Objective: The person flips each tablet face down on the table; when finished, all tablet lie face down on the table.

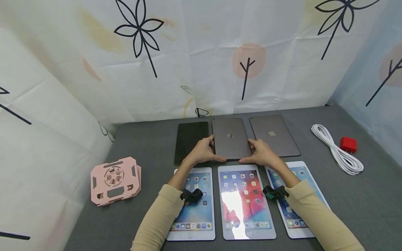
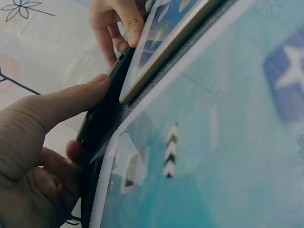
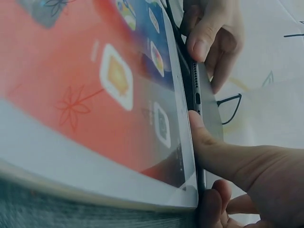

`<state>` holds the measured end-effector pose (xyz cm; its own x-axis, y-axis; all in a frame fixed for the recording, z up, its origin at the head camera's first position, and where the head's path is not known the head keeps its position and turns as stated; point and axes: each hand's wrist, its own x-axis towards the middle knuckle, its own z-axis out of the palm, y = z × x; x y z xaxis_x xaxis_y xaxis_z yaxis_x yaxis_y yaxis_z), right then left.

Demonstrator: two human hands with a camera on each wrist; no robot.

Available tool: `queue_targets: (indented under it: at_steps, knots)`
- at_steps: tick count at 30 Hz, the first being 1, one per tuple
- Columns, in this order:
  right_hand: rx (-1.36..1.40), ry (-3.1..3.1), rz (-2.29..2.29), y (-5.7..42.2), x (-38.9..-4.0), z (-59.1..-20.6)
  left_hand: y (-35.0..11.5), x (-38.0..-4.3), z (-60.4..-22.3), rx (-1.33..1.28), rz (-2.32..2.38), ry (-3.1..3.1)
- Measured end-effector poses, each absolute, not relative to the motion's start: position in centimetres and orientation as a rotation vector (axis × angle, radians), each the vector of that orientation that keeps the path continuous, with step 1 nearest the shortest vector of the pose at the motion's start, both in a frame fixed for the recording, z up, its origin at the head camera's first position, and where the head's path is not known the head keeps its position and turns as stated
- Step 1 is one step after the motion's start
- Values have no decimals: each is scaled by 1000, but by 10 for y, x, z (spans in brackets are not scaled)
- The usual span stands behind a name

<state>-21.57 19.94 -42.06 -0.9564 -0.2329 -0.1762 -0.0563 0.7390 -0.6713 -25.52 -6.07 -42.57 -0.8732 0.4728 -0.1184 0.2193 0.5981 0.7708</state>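
Observation:
A grey tablet [image 1: 230,141] with an apple logo lies back side up in the middle of the far row. My left hand [image 1: 202,150] holds its lower left corner between thumb and fingers. At the lower right corner my right hand [image 1: 262,153] grips it the same way, thumb on the near edge. The right wrist view shows the speaker holes and charging port along that tablet edge [image 3: 196,90] between both thumbs. To its left is a dark-screened tablet [image 1: 190,139], to its right another grey tablet [image 1: 276,136], logo up.
Nearer lie three white tablets with lit screens: left [image 1: 198,216], middle [image 1: 245,202] and right [image 1: 301,174], partly under my forearms. A pink panelled case [image 1: 115,181] lies at left. A coiled white cable [image 1: 337,150] and a red charger [image 1: 348,144] sit at right.

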Motion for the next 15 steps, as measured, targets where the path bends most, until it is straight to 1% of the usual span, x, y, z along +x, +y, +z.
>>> queue_targets:
  at_steps: [8,15]
  knots:
    - [-214,2736,-947,194,-215,-418,-59,-259,-422,583,913,2632]
    - [-197,2746,-948,193,-215,-417,-57,-260,-419,595,859,2646]
